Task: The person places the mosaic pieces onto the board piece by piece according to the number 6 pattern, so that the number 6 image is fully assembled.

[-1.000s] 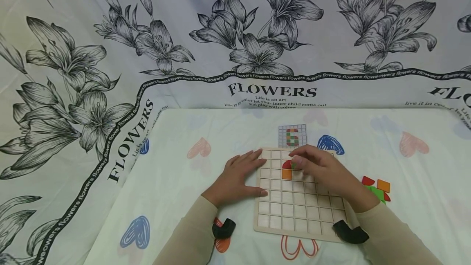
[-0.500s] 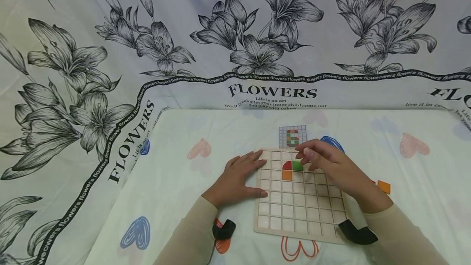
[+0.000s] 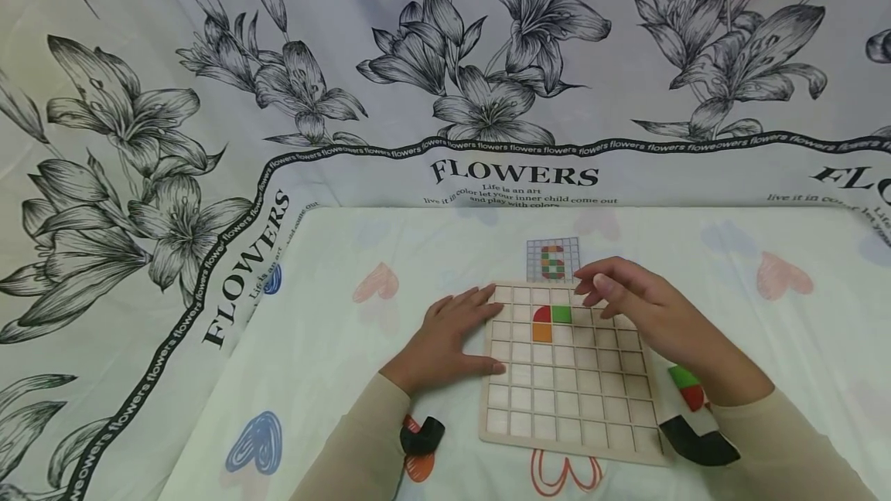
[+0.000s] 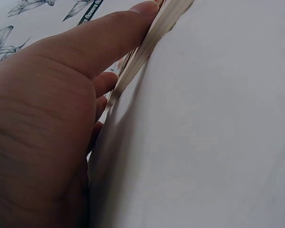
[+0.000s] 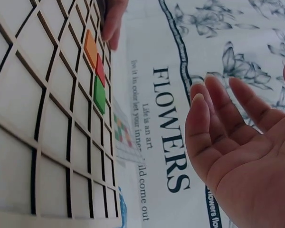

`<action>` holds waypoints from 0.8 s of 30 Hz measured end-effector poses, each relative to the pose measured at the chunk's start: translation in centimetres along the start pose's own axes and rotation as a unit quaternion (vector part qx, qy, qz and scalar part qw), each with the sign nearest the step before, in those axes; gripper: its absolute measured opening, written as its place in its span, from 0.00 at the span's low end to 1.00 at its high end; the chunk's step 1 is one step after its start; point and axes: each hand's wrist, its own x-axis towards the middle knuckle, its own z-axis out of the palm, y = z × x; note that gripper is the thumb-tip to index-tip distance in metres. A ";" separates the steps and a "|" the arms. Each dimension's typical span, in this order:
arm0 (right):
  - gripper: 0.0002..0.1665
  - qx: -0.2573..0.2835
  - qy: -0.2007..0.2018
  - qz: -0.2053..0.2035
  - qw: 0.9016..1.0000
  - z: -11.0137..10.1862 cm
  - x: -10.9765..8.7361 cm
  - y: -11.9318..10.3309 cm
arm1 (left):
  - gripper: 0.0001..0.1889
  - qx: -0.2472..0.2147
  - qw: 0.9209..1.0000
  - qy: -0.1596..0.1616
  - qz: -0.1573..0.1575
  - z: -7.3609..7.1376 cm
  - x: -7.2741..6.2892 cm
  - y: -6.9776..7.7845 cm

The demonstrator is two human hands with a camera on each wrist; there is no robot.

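A wooden grid board (image 3: 567,404) lies on the table, and my left hand (image 3: 448,339) rests along its left edge with fingers and thumb spread. Three tiles sit in its cells: a rounded red tile (image 3: 542,315), a green square tile (image 3: 561,315) to its right, and an orange square tile (image 3: 542,332) below the red. Above the board's upper right part hovers my right hand (image 3: 643,304), its fingers loosely bent and holding nothing. In the right wrist view that hand (image 5: 247,142) is apart from the board.
A small printed grid card (image 3: 552,259) with a coloured figure lies behind the board. Loose green and red tiles (image 3: 689,389) lie right of the board, partly hidden by the right forearm. Flower-printed cloth (image 3: 515,60) hangs behind the table.
My right hand has let go of the green tile, now in the cell beside the red one, and has moved away to the right. The left hand stays in place.
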 end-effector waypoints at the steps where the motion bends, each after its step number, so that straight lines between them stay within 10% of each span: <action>1: 0.18 -0.002 0.002 0.001 1.000 -0.2 -0.2 -0.1 | 0.49 0.000 1.000 -0.001 -0.001 0.0 0.0 0.0; 24: 0.18 -0.058 0.011 0.025 0.998 -3.6 -4.7 1.2 | 0.48 -0.003 1.000 0.000 -0.006 -0.1 -0.1 0.3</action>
